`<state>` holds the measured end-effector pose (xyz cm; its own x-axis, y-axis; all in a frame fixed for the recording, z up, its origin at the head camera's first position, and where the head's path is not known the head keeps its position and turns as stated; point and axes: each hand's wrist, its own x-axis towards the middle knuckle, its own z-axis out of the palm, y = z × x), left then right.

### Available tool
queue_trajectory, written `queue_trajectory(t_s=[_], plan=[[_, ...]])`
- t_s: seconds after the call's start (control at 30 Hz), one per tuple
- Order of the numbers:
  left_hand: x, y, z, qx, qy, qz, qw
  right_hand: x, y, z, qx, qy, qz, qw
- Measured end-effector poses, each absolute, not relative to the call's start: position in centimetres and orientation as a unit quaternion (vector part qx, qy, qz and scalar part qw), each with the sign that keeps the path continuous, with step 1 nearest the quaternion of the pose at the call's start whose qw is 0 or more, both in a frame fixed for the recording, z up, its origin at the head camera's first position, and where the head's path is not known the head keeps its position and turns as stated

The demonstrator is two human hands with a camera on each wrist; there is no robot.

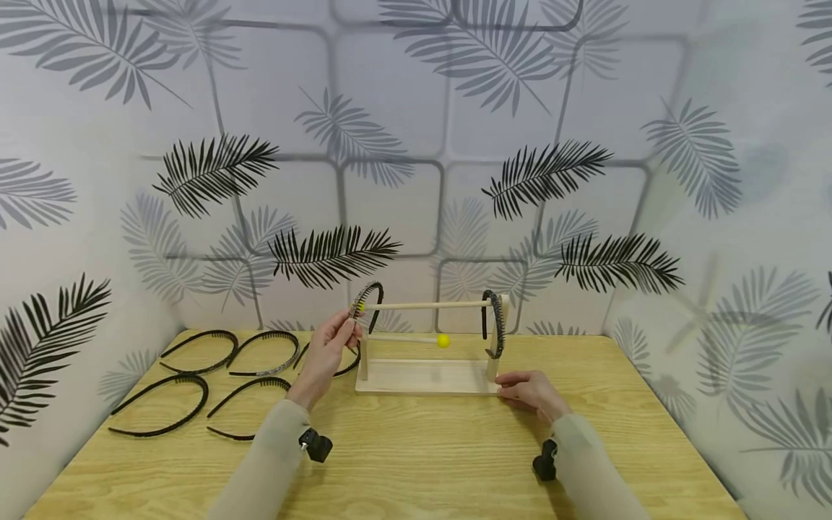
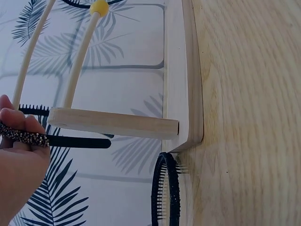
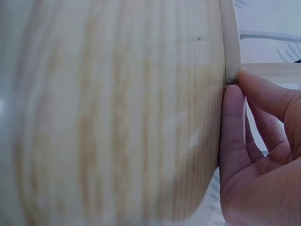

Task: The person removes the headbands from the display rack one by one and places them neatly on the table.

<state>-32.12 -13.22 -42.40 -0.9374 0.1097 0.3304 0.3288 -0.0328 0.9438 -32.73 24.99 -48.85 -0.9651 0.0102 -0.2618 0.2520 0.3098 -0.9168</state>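
Observation:
My left hand pinches a glittery headband with black ends and small teeth. This headband is at the left end of the upper rod of a pale wooden stand, near a yellow ball tip. Low on the stand's right end, the thumb and fingers of my right hand pinch the corner of its base. A dark headband hangs at the right end of the upper rod. The lower rod ends in a yellow ball.
Several black toothed headbands, such as the front-left one, lie on the wooden table left of the stand. One headband lies close by the stand's left end. A leaf-patterned wall rises behind the table.

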Motion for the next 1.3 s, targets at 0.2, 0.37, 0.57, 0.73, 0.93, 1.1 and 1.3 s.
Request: queue_trajectory(t_s=[0.2, 0.37, 0.57, 0.73, 0.93, 1.1, 1.3], plan=[[-31.8, -14.0, -42.6, -0.149, -0.689, -0.705, 0.078, -32.8, 24.8, -48.9, 0.080, 0.802, -0.581, 0.109], [-31.4, -15.1, -42.7, -0.140, -0.697, -0.698, 0.082, -32.8, 24.5, -49.1, 0.076, 0.806, -0.579, 0.102], [-30.7, -15.9, -42.5, -0.150, -0.696, -0.699, 0.070, -32.8, 24.5, -49.2, 0.082, 0.806, -0.578, 0.099], [-30.4, -16.9, -42.9, -0.155, -0.703, -0.692, 0.054, -33.0, 24.4, -49.0, 0.082, 0.807, -0.577, 0.101], [-29.6, -18.2, -43.7, -0.148, -0.723, -0.674, 0.027, -33.1, 24.4, -49.0, 0.084, 0.807, -0.574, 0.106], [-29.2, -19.1, -44.2, -0.153, -0.747, -0.647, 0.011, -33.1, 24.6, -49.0, 0.079, 0.805, -0.579, 0.101], [-28.8, -20.1, -44.8, -0.197, -0.752, -0.628, -0.024, -32.8, 25.0, -49.0, 0.087, 0.804, -0.579, 0.102]])
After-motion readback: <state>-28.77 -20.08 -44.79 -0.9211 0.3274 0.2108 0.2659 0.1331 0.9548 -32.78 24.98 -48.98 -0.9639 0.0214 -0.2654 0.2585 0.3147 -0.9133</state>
